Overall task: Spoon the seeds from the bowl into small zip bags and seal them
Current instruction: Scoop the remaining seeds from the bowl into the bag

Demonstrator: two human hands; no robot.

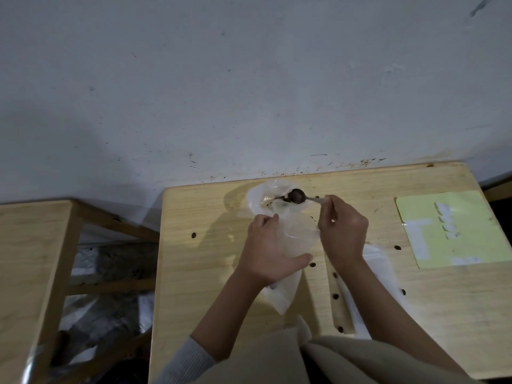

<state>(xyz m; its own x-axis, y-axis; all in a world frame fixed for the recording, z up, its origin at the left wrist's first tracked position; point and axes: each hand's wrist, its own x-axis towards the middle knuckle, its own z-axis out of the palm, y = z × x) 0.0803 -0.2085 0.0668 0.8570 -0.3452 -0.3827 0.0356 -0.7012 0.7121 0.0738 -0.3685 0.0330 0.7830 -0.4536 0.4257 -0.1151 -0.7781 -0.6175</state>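
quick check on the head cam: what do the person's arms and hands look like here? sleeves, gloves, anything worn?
Both hands are bare: no gloves, rings, watch or wristbands visible on the left hand or the right hand. Both forearms are uncovered. The left arm has a light grey ribbed knit sleeve pushed up toward the elbow. A cream-beige garment covers the lower frame near the right arm; its sleeve end cannot be made out.
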